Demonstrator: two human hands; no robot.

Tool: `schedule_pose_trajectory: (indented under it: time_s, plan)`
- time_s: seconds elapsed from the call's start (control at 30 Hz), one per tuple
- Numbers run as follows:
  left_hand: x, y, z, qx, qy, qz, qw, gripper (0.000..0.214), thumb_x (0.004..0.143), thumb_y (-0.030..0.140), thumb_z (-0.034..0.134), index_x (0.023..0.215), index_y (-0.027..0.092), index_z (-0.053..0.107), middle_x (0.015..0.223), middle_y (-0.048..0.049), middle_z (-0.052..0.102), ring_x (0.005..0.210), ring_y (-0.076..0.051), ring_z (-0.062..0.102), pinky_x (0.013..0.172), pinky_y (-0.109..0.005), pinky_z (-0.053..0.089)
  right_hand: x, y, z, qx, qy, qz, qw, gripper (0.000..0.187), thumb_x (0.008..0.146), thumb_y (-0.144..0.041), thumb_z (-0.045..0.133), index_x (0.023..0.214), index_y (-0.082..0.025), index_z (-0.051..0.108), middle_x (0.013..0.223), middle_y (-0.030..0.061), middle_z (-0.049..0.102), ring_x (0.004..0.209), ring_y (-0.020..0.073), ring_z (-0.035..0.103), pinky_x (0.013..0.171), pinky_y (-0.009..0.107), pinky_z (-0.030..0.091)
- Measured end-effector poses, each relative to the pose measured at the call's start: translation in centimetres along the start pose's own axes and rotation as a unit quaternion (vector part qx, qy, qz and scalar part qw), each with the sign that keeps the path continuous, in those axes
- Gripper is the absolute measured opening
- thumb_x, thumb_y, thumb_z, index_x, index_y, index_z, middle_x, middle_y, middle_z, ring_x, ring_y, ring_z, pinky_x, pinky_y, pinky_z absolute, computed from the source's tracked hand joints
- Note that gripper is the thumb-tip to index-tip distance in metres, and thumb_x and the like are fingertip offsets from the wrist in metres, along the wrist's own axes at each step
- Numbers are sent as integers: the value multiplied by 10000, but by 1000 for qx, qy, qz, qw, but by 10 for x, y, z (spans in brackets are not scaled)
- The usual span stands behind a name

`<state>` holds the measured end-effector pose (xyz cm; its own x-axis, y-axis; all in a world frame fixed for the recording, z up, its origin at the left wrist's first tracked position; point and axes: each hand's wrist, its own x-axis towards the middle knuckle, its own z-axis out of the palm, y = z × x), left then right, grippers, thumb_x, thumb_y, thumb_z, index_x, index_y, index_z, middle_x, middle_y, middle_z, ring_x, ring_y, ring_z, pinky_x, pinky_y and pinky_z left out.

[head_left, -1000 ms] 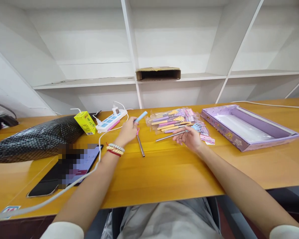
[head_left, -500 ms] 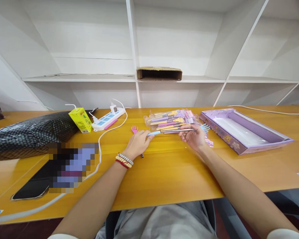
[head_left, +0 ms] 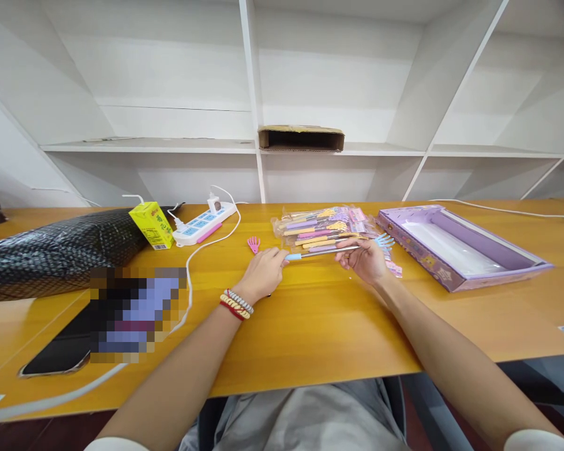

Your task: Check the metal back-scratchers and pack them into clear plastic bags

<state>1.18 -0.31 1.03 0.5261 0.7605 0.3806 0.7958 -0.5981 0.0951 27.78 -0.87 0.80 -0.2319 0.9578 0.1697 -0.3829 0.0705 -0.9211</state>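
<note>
Between my two hands I hold a blue back scratcher (head_left: 320, 253) level above the table. My left hand (head_left: 263, 273) is closed round its blue handle end. The fingers of my right hand (head_left: 364, 260) pinch its metal rod just below the blue claw head, which sticks out to the right. A pink back scratcher (head_left: 253, 244) lies under and beyond my left hand; mostly its claw shows, the rest is hidden. Behind my right hand several wrapped back scratchers (head_left: 317, 233) in clear bags lie in a pile.
An open purple box (head_left: 444, 275) stands right of the pile. On the left are a yellow drink carton (head_left: 153, 227), a power strip (head_left: 205, 224), a white cable (head_left: 188, 282), a black phone (head_left: 59, 344) and a black wrapped bag (head_left: 61, 250). A cardboard box (head_left: 301, 130) sits on the shelf behind.
My left hand has shifted slightly and wraps further over the blue handle, so less of it shows. The scratcher is still held in both hands; the items around have stayed put.
</note>
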Motion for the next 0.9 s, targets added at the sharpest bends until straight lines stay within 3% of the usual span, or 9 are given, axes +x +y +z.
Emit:
schedule_pose_trajectory:
  time_s: [0.17,0.37,0.53,0.7,0.83,0.9]
  plan:
    - [-3,8,-7,12,-37,-17,999,297,896,274,308,1080,222,534,936,-66,614,834,-199,579,695,-305,411,-1,1,0,4,5,-5,1000,353,697,-395,426,789,-155,668,633,93,665,513,175,553,485,287,391]
    - [-6,20,-7,-14,-56,3,998,307,902,303,285,1034,219,550,920,-73,649,832,-207,603,680,-304,407,-1,8,8,17,-30,21,999,325,666,-394,416,726,-157,631,590,88,648,539,199,571,499,318,424]
    - [-6,30,-2,-26,-75,14,997,310,910,361,261,941,232,542,771,-57,650,691,-204,605,581,-288,361,1,19,19,8,-70,33,997,327,689,-421,438,756,-160,623,633,84,656,577,190,584,516,306,440]
    - [-2,22,-6,-28,-59,-30,997,404,877,523,277,837,262,584,723,-28,653,682,-199,604,558,-270,339,2,16,13,-19,-81,44,996,320,748,-400,496,894,-148,628,714,79,671,555,151,584,474,246,411]
    - [0,10,-16,3,-33,-53,998,402,863,528,318,843,276,631,797,-27,676,742,-195,608,583,-266,351,-1,-1,-4,-17,-66,7,998,392,734,-477,512,920,-150,621,751,89,672,591,172,604,486,272,443]
    - [-1,6,-20,21,-37,-41,998,364,855,513,360,880,289,646,827,-27,682,782,-198,610,595,-267,356,-3,-7,-9,-89,-80,18,993,403,714,-497,545,871,-134,622,715,90,665,567,171,600,491,283,452]
